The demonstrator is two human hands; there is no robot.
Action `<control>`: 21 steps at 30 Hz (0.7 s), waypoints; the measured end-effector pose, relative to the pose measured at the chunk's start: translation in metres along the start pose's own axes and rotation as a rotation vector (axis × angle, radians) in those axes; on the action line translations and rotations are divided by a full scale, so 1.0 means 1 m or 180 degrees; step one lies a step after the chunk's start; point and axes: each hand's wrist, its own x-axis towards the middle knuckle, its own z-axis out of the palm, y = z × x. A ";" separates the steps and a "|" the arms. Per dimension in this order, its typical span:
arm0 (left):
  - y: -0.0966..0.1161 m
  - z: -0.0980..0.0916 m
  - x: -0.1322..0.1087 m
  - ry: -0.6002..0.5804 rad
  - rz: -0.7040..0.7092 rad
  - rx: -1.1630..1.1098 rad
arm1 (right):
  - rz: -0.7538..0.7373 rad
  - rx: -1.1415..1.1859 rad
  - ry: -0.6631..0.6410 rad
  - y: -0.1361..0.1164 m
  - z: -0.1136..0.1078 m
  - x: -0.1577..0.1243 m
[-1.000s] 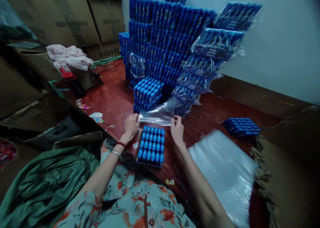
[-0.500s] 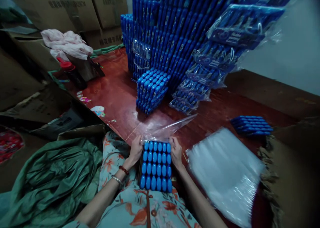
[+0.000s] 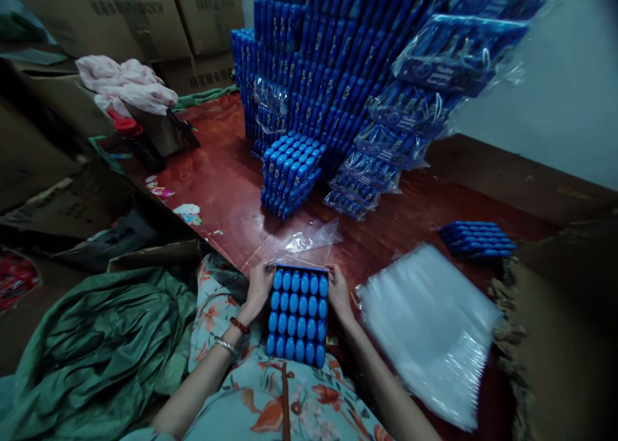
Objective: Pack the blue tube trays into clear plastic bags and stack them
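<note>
A block of blue rounded pieces point(image 3: 298, 312), set in several even rows, rests at my lap with its far end at the table edge. From that far end a clear plastic bag point(image 3: 313, 236) spreads forward over the tabletop. My left hand point(image 3: 259, 288) is closed at the block's far left corner, fingers on the bag's edge. At the far right corner my right hand point(image 3: 338, 291) pinches the bag's other side. The fingertips of both hands are partly hidden.
A stack of clear bags point(image 3: 429, 331) lies at right, near a small blue pack point(image 3: 477, 238). Tall blue stacks point(image 3: 333, 61) rise behind a smaller stack point(image 3: 292, 170) and bagged packs point(image 3: 381, 151). A red-capped bottle point(image 3: 138, 141) stands at left above green cloth point(image 3: 111, 344).
The bag's loose far end has dropped and drawn in from the right, now crumpled in front of the block. Both hands and the block have shifted slightly left.
</note>
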 end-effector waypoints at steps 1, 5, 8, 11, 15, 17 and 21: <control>0.001 -0.001 -0.003 0.0016 0.0017 0.0063 | 0.0008 -0.0054 0.0042 -0.002 -0.001 -0.005; 0.003 -0.004 -0.011 0.0189 0.0040 0.0400 | 0.0030 -0.0877 0.0170 -0.012 -0.012 -0.014; 0.002 -0.008 -0.009 0.0249 0.0190 0.0760 | -0.0252 -0.1595 0.0173 -0.017 -0.024 -0.012; 0.001 -0.010 0.000 0.0321 0.0560 0.0981 | -0.0660 -0.1769 0.0178 -0.018 -0.031 -0.006; 0.002 -0.006 0.019 0.0144 0.0982 0.0652 | -0.0916 -0.1450 -0.0017 -0.016 -0.032 0.004; 0.002 -0.003 0.025 -0.0011 0.1026 0.0576 | -0.0928 -0.1171 -0.0004 -0.015 -0.032 0.007; -0.002 0.000 0.017 -0.0115 0.0962 0.0501 | -0.0990 -0.0942 0.0213 -0.018 -0.033 -0.001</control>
